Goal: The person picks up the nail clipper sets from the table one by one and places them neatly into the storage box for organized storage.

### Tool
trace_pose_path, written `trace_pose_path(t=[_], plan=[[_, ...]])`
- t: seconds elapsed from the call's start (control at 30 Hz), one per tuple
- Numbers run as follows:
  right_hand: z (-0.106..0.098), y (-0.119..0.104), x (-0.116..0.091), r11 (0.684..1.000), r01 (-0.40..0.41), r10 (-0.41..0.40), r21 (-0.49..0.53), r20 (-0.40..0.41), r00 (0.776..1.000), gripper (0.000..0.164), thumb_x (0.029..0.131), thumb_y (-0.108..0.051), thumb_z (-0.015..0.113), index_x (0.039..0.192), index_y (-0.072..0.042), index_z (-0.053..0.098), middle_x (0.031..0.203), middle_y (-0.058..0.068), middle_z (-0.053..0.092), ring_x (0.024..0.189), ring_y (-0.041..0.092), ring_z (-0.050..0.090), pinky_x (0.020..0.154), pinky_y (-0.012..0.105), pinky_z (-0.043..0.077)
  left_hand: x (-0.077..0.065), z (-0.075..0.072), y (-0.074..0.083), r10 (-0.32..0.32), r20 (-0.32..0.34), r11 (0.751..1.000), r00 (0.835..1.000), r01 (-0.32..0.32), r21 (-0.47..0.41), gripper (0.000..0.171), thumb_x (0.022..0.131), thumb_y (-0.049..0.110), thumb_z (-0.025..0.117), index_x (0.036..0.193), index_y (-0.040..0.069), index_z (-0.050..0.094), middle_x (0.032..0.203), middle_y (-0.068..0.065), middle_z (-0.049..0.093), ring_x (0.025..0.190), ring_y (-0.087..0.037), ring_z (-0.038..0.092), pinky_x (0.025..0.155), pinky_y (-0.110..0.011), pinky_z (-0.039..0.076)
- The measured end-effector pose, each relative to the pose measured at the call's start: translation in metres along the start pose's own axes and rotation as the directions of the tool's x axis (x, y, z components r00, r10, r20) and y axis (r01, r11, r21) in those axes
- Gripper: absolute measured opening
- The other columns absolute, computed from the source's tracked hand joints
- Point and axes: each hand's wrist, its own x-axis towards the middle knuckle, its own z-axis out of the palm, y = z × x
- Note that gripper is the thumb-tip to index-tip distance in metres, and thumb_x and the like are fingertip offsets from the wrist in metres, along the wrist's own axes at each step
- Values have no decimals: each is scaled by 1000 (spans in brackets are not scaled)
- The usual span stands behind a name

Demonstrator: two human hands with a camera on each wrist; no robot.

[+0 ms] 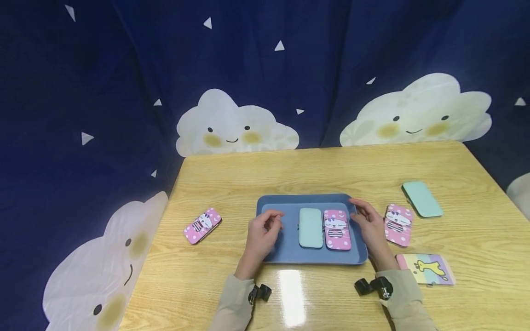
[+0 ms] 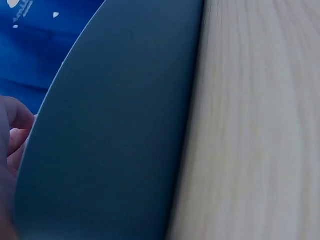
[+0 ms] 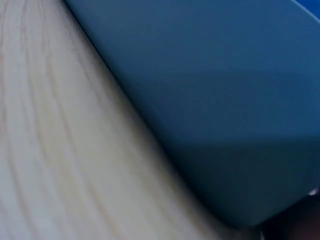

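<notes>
Head view: blue tray [image 1: 311,200], rectangular, long axis left-right, at table [image 1: 290,170] centre. Left hand [image 1: 262,234] rests loosely curled on its left part, gripping nothing; right hand [image 1: 370,226], fingers relaxed, touches its right rim. Inside, lengthwise away: one mint case [image 1: 311,227], one pink case [image 1: 337,229]. Outside: two pink, one mint, one giraffe case.

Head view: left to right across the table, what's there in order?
Pink case → left hand → mint case in the tray → pink case in the tray → right hand → second loose pink case → mint case on the table.
</notes>
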Motion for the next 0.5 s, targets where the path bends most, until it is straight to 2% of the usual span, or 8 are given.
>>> trace_pose_path(t=[0.07,0.3,0.5], plan=[[0,0,0,1000,3,-3,-2,3,1000,40,97,5,51,136,3,54,147,17,48,138,15,41,106,13,33,0,-2,3,3,-19,1000,1000,-3,3,17,90,-11,60,92,1,71,65,-7,66,51,-9,52,46,-21,43],[0,1,-1,999,33,-33,19,22,999,40,97,7,49,136,5,52,148,21,45,143,21,35,107,13,32,5,-15,32,12,-24,1000,1000,-12,-9,16,88,-16,57,91,-6,69,65,-17,65,50,-21,55,47,-25,46],[-1,0,-2,1000,16,-17,12,35,999,42,97,7,48,139,3,51,151,21,41,146,29,28,104,11,33,-1,-24,23,-70,-71,996,995,66,-58,14,90,-14,57,92,-6,69,65,-20,63,47,-26,54,44,-22,45]])
